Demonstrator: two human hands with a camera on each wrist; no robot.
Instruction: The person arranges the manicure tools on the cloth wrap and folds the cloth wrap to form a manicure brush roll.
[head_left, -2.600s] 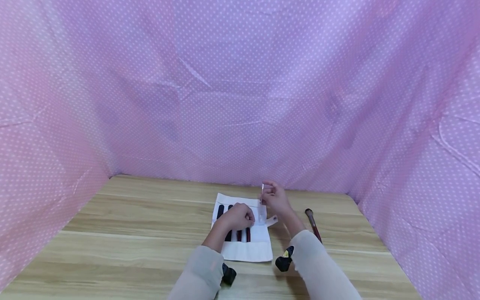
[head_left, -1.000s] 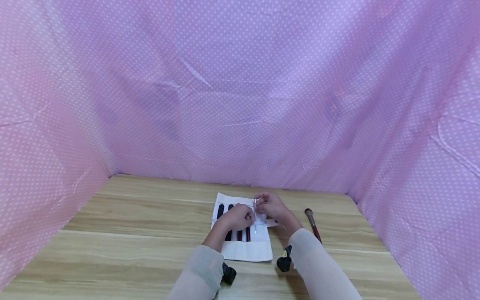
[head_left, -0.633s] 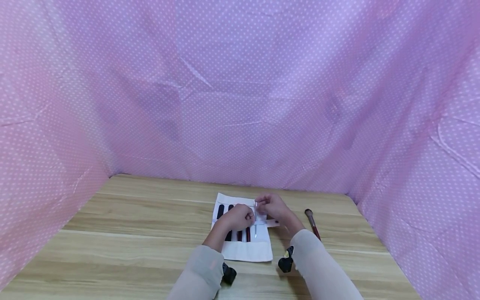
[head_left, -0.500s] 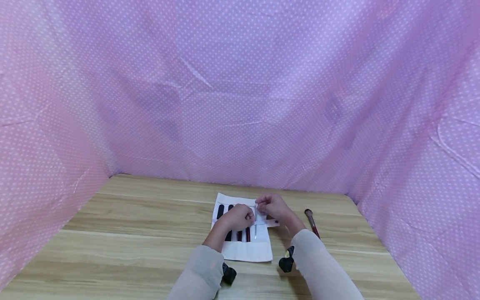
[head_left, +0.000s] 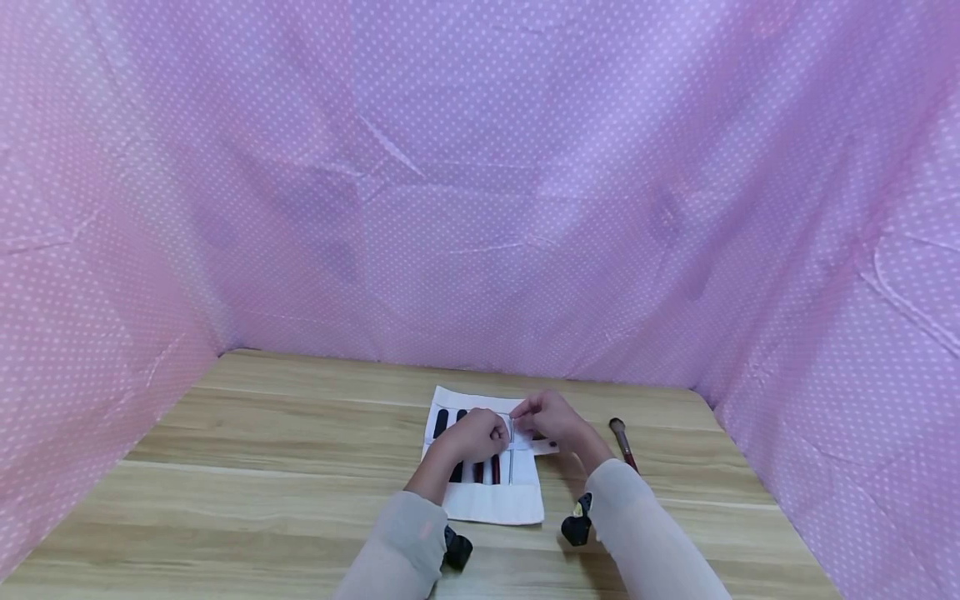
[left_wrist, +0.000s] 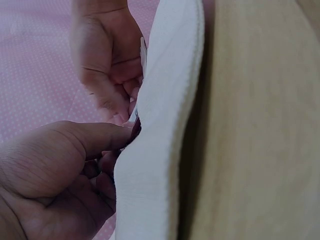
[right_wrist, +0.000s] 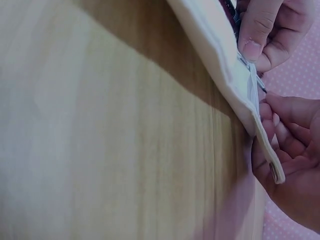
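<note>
A white fabric brush roll (head_left: 495, 504) lies unrolled on the table, a band across its middle. Black and dark red handles (head_left: 496, 469) stand in its slots. My left hand (head_left: 474, 433) pinches the roll at the band, thumb against the cloth in the left wrist view. My right hand (head_left: 551, 417) pinches the top end of a slim silvery stick (head_left: 512, 468), which runs under the band down to the bottom pocket, right of the red handles. In the right wrist view the stick (right_wrist: 261, 84) points to the right fingertips. Its exact kind cannot be made out.
A makeup brush (head_left: 622, 442) with a dark red handle lies on the wooden table (head_left: 300, 483), right of the roll. The roll's strap (head_left: 546, 447) sticks out under the right hand. Pink dotted cloth (head_left: 480, 208) hangs around the table's back and sides.
The right hand has brought the silvery stick from above the roll's right edge leftward and down, sliding it under the band to the bottom pocket. The left hand has stayed in place.
</note>
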